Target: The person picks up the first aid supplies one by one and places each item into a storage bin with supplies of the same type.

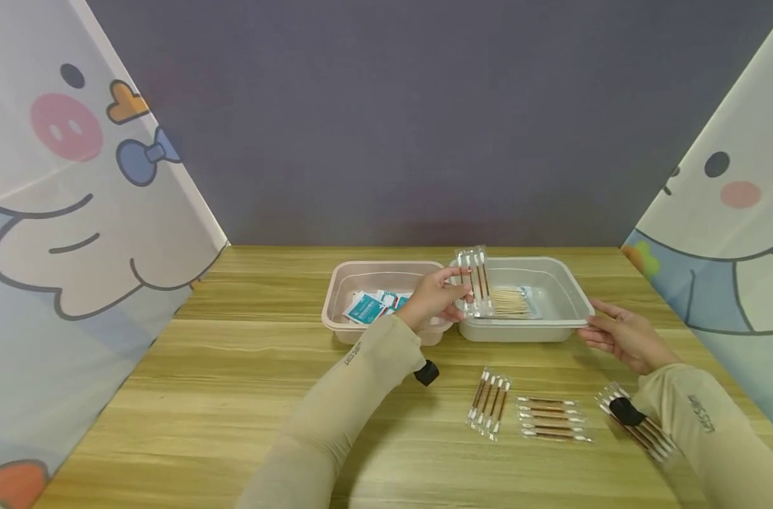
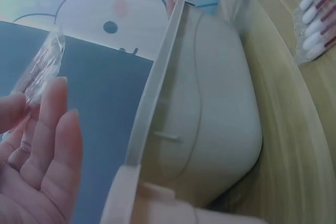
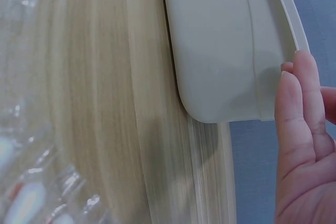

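My left hand [image 1: 432,298] pinches a clear packet of cotton swabs [image 1: 481,279] with brown sticks and white tips, held upright above the left end of an off-white plastic box [image 1: 571,326]. In the left wrist view this packet [image 2: 44,69] appears edge-on between thumb and fingers. My right hand [image 1: 624,338] grips the box's right end by its rim, thumb on one side and fingers on the other, as the right wrist view shows the hand [image 3: 304,145] too. Inside that box lies a packet of thin pale sticks [image 1: 512,302].
A pinkish plastic box [image 1: 331,307] with blue-and-white sachets [image 1: 365,309] stands left of the off-white one. On the wooden table [image 1: 221,396] lie more swab packets: one tilted [image 1: 489,403], one sideways [image 1: 554,418], and one [image 1: 656,440] partly hidden by the right wrist's camera.
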`<state>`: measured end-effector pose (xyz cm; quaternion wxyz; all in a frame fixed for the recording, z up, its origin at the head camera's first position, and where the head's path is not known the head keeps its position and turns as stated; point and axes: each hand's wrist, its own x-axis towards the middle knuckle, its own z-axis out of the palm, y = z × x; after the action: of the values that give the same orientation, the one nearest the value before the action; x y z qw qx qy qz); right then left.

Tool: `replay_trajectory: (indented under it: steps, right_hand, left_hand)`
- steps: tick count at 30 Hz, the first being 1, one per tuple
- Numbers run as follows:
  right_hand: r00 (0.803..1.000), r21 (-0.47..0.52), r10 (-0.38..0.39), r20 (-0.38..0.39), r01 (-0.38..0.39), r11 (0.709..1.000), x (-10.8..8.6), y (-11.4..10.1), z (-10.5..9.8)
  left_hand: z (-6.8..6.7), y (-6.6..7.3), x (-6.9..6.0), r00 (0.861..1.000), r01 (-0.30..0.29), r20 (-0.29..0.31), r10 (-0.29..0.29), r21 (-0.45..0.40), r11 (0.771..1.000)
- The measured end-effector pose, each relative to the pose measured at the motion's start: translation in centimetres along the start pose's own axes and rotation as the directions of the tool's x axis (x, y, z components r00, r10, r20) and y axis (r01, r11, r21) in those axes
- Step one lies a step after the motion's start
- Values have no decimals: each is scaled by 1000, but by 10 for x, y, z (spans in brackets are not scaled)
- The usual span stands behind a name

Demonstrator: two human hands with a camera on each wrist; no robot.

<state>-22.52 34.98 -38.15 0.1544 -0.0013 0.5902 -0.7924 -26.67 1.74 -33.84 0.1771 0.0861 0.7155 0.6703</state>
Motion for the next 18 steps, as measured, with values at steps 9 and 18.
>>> replay_trajectory:
  steps: [9,18]
  right_hand:
    - [1000,-28,22,-11,-22,999,-2,-3,2]
    - [999,-19,22,-31,-23,1000,-2,-2,4]
  left_hand:
    - [8,5,18,997,43,71,-38,-78,996]
    - [24,13,34,997,75,19,-74,-83,994]
